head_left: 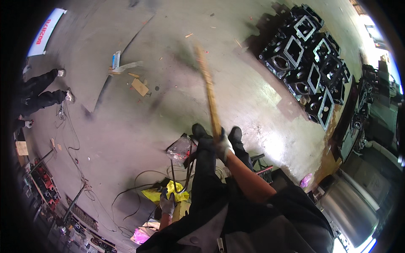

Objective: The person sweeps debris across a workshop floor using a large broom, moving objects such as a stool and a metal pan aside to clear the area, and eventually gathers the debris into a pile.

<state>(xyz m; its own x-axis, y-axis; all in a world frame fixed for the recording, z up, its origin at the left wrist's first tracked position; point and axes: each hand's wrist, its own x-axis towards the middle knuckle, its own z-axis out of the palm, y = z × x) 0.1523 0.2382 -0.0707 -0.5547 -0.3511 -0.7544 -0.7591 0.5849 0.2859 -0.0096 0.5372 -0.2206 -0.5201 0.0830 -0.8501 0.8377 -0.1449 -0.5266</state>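
Note:
My right hand [224, 147], in a pale glove, is wrapped round the lower end of a long wooden stick [209, 86]. The stick points up and away from me over the floor, and its far end is blurred by motion. Down to the left, my left hand [167, 203] wears a grey glove with dark fingertips. Its fingers are apart, with nothing visible in them. Just beyond it lies a crumpled yellow plastic bag [179, 193]. A bent dark metal tube frame [185, 185] stands between that bag and my left leg.
Black engine blocks [301, 63] stand in a group at the far right. Cardboard scraps [139, 87] lie ahead on the floor. Cables [114, 202] trail at the left, near racks of parts [44, 181]. Another person's legs [44, 90] show at far left. A metal drum [352, 206] is near right.

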